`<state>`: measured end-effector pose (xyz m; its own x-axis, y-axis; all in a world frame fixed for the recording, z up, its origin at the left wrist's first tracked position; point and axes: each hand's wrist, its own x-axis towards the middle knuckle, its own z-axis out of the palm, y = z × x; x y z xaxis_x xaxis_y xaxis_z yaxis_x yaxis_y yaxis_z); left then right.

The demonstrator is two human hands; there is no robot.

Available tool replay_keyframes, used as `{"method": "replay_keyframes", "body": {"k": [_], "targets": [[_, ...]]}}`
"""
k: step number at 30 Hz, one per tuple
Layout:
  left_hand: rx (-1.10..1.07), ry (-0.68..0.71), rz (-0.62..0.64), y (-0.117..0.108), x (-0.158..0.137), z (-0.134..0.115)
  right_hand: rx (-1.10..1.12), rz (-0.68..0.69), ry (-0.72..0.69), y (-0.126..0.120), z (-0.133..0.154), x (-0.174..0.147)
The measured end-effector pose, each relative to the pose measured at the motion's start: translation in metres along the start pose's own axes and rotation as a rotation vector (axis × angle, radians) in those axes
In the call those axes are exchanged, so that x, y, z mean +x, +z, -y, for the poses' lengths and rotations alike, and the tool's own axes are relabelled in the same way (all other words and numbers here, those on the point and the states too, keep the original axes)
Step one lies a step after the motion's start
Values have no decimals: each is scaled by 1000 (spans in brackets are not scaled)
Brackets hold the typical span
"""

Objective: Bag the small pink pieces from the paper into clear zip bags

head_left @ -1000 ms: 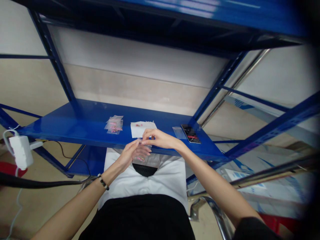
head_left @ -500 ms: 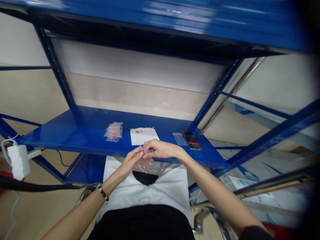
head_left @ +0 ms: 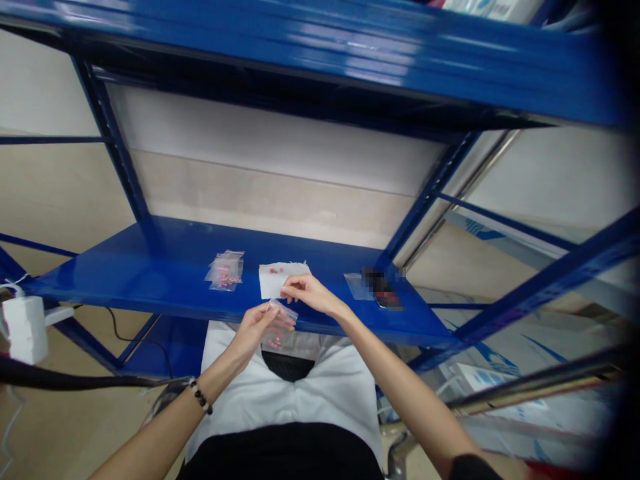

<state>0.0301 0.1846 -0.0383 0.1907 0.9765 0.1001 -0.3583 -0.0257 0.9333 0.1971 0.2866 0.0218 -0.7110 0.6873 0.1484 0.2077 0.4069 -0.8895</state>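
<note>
My left hand (head_left: 251,331) pinches the top edge of a clear zip bag (head_left: 286,312), which hangs just off the shelf's front edge. Small pink pieces (head_left: 275,343) lie at the bottom of that bag. My right hand (head_left: 309,293) is apart from the bag, over the near right corner of a white paper sheet (head_left: 269,285). Its fingertips are closed together; whatever they hold, if anything, is too small to make out. A few more pink pieces (head_left: 276,271) rest on the paper's far part.
The blue shelf (head_left: 170,267) carries a pile of clear bags with pink pieces (head_left: 225,272) at left. To the right lie a flat clear bag (head_left: 356,287) and a dark phone (head_left: 383,290). An upper shelf (head_left: 280,47) overhangs, and a white plug adapter (head_left: 26,330) is at far left.
My hands, earlier together at the bag's top, have separated. The right has moved up to the paper's near edge; the left keeps the bag. The view has shifted slightly.
</note>
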Motion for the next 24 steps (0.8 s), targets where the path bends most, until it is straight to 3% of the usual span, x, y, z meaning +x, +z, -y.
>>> {"method": "replay_keyframes", "body": {"k": [5,8,13,20,24], "targets": [[-21,7,-40,2,-3,-2,104,-171,47,26,8,-30],[-6,-7,23,7,-12,-2,136,-252,121,45,15,-66],[216,41,119,10,-23,-2,296,-309,205,69,10,-114],[380,10,142,13,-14,2,380,-200,267,79,-19,-115],[452,-2,137,12,-8,2,401,-256,235,79,-26,-112]]}}
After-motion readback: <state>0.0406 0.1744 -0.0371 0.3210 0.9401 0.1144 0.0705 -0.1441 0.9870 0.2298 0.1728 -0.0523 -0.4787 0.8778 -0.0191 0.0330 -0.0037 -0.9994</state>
